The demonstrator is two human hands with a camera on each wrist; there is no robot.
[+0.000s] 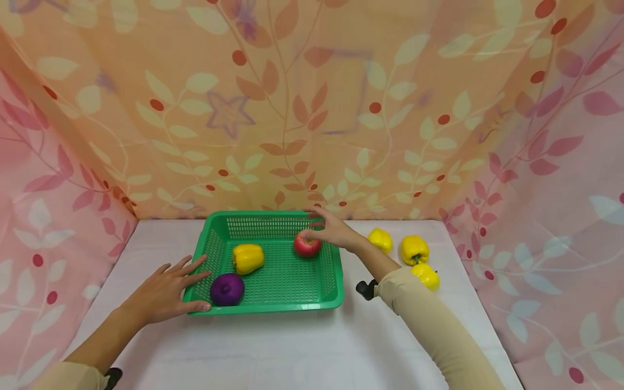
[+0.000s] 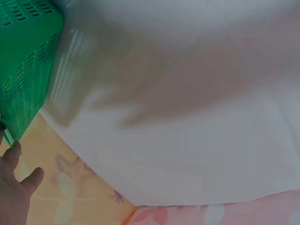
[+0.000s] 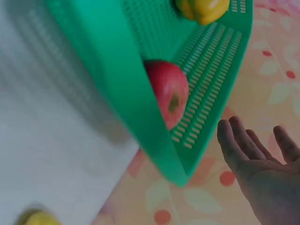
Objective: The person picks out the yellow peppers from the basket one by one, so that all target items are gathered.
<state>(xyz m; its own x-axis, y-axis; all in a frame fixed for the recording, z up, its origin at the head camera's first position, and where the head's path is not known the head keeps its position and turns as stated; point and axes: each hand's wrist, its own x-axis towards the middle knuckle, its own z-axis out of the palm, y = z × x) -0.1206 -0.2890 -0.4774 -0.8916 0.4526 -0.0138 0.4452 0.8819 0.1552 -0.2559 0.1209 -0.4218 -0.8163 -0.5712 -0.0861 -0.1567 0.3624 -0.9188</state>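
Note:
A green plastic basket (image 1: 287, 281) stands on the table, wider than it is deep. At its left rim is my left hand (image 1: 163, 292), fingers spread and straight, thumb along the near-left corner. A round purple vegetable (image 1: 227, 290) lies inside that corner, with a yellow bell pepper (image 1: 248, 258) behind it. The red apple (image 1: 307, 246) sits in the far right part of the basket. Over that corner reaches my right hand (image 1: 333, 230), overlapping the apple in the head view. The right wrist view shows this hand (image 3: 262, 173) with extended fingers and nothing held, apart from the apple (image 3: 168, 93).
Right of the basket, three more yellow bell peppers lie on the white tabletop (image 1: 273, 346): one behind my right forearm (image 1: 380, 239), another farther right (image 1: 414, 249), the third by the sleeve (image 1: 426, 276). Patterned cloth walls (image 1: 292, 108) enclose the back and both sides.

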